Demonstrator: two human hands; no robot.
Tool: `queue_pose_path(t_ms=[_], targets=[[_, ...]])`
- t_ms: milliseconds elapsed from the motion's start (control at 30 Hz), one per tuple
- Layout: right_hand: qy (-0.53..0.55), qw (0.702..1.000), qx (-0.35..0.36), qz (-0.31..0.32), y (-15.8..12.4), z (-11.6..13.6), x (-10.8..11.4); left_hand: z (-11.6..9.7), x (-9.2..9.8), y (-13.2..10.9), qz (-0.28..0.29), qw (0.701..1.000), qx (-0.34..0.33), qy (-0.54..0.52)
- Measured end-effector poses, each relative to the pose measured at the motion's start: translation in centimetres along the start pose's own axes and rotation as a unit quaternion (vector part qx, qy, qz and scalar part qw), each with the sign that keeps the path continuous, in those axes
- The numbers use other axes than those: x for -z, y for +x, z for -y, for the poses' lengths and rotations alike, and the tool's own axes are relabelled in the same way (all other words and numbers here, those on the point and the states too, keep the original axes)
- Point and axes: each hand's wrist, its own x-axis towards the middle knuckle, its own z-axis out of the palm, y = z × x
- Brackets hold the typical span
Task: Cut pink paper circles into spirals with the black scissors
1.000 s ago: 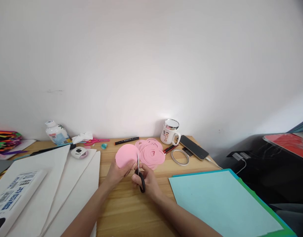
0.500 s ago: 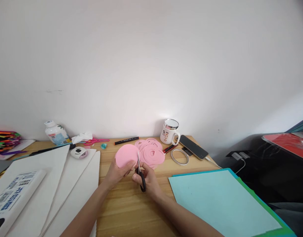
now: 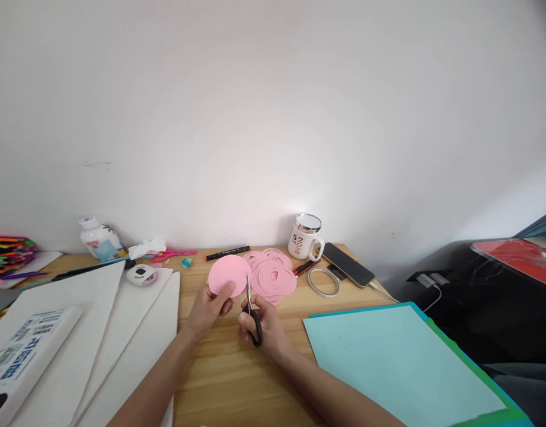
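Observation:
My left hand [image 3: 208, 310] pinches the lower edge of a pink paper disc [image 3: 228, 274] and holds it upright above the wooden desk [image 3: 228, 367]. My right hand [image 3: 264, 325] grips black-handled scissors [image 3: 252, 313], whose blades point up along the disc's right edge. Just behind lies a pile of pink paper cut-outs [image 3: 273, 276] with holes in them.
White sheets [image 3: 121, 332] and a printed box [image 3: 19, 356] lie at the left, a teal sheet [image 3: 397, 362] at the right. Along the back stand a bottle [image 3: 99, 238], a punch [image 3: 141, 275], a black marker [image 3: 228, 253], a mug [image 3: 306, 237], a tape ring [image 3: 323, 281] and a phone [image 3: 348, 264].
The pink disc has turned slightly in my left hand and risen a little. The scissors stay at its right edge.

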Motion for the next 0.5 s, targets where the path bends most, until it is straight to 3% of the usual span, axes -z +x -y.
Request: queue_pose_path(t_ms=[167, 500], targets=[[0.018, 1.0, -0.021, 0.014, -0.08, -0.36, -0.21, -0.14, -0.52, -0.23, 0.0, 1.0, -0.001, 0.027], [0.049, 0.998, 0.035, 0.015, 0.04, 0.53, -0.28, -0.03, -0.65, -0.36, 0.023, 1.0, 0.009, -0.015]])
